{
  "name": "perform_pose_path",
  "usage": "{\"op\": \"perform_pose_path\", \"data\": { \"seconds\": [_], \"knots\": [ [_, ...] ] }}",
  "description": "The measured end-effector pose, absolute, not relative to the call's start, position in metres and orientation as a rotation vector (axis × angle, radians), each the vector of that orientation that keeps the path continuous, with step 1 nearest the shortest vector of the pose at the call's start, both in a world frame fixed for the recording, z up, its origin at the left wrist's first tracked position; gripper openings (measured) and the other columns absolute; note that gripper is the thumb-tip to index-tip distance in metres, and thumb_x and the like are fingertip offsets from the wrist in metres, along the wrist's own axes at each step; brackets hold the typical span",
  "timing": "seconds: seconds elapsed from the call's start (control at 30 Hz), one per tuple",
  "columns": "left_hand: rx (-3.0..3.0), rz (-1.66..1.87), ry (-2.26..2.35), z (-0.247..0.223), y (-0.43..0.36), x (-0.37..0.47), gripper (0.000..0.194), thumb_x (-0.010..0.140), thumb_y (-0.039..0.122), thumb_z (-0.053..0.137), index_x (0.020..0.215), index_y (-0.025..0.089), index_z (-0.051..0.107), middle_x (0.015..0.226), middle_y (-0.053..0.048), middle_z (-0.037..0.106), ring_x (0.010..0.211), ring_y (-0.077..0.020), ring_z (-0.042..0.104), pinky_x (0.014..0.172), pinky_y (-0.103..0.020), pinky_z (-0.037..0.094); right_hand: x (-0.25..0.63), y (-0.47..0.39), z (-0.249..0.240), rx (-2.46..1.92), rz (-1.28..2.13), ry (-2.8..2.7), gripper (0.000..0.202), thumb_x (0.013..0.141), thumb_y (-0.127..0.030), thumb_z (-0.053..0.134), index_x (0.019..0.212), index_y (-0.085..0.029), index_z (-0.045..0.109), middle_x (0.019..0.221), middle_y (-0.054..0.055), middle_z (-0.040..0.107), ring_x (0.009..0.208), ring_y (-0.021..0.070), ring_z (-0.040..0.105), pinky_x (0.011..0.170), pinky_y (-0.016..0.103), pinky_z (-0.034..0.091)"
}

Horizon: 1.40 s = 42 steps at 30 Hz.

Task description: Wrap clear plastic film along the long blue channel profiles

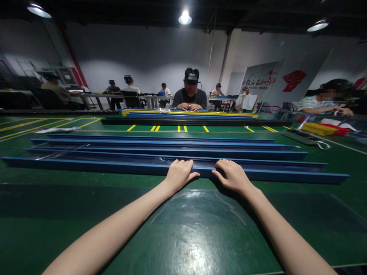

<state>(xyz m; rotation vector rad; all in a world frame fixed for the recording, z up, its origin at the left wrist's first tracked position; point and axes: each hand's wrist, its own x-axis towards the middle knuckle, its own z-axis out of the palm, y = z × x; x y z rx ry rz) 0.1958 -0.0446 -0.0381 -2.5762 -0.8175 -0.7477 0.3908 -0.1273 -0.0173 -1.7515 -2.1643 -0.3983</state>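
A long blue channel [114, 166] lies across the green table nearest me. My left hand [179, 175] is closed over its near wall just left of the middle, thumb on the near side and fingers over the top. A short gap to the right, my right hand [229, 175] grips the same channel in the same way, its thumb pointing inward. Behind it lie more long blue channels [160, 141], roughly parallel. Clear film [60, 153] shows on the channels at the left. A wide transparent sheet [197, 206] lies flat on the table below my hands.
Beyond the blue channels are a long black strip [195, 122] and yellow and blue strips [189, 112]. A person [189, 93] sits opposite, hands together. At the right are a yellow tray [318, 129], a dark flat device [301, 137] and another person. Several people sit farther back.
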Motion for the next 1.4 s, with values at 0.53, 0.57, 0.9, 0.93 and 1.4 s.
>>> {"op": "perform_pose_path", "data": {
  "seconds": [0.53,0.57,0.9,0.93,1.4],
  "knots": [
    [-2.583,-0.738,-0.813,-0.037,-0.046,0.196,0.039,0.078,0.053,0.043,0.077,0.015,0.050,0.070,-0.005,0.061,0.067,-0.0185,0.055,0.060,-0.029,0.031,0.379,-0.122,-0.017,-1.724,-0.608,-2.250,0.017,0.085,-0.026,0.037,0.076,-0.018,0.049,0.079,0.005,0.054,0.072,0.0148,0.048,0.056,0.024,0.029],
    [-2.588,-0.736,-0.808,-0.037,-0.046,0.196,0.038,0.078,0.053,0.043,0.077,0.015,0.050,0.071,-0.005,0.061,0.067,-0.0184,0.055,0.059,-0.029,0.031,0.378,-0.122,-0.017,-1.732,-0.629,-2.262,0.017,0.085,-0.025,0.037,0.076,-0.018,0.049,0.080,0.005,0.055,0.072,0.0150,0.048,0.055,0.024,0.028],
    [-2.608,-0.742,-0.713,-0.040,-0.042,0.194,0.037,0.081,0.050,0.039,0.081,0.015,0.051,0.074,-0.005,0.060,0.069,-0.0173,0.054,0.062,-0.029,0.030,0.380,-0.123,-0.010,-1.827,-0.610,-2.287,0.015,0.084,-0.026,0.038,0.076,-0.018,0.049,0.081,0.005,0.057,0.074,0.0147,0.052,0.052,0.025,0.026],
    [-2.609,-0.743,-0.701,-0.040,-0.042,0.194,0.037,0.082,0.050,0.039,0.083,0.015,0.052,0.075,-0.005,0.060,0.070,-0.0171,0.054,0.062,-0.029,0.031,0.381,-0.124,-0.009,-1.839,-0.602,-2.283,0.015,0.084,-0.026,0.038,0.076,-0.018,0.049,0.080,0.005,0.058,0.074,0.0146,0.052,0.052,0.025,0.025],
    [-2.594,-0.744,-0.709,-0.040,-0.042,0.195,0.037,0.078,0.049,0.045,0.089,0.015,0.053,0.080,-0.006,0.060,0.077,-0.0191,0.052,0.065,-0.030,0.031,0.418,-0.139,-0.003,-2.071,-0.506,-2.116,0.020,0.078,-0.032,0.043,0.067,-0.020,0.054,0.072,0.001,0.059,0.059,0.0127,0.053,0.047,0.025,0.021]
  ]
}}
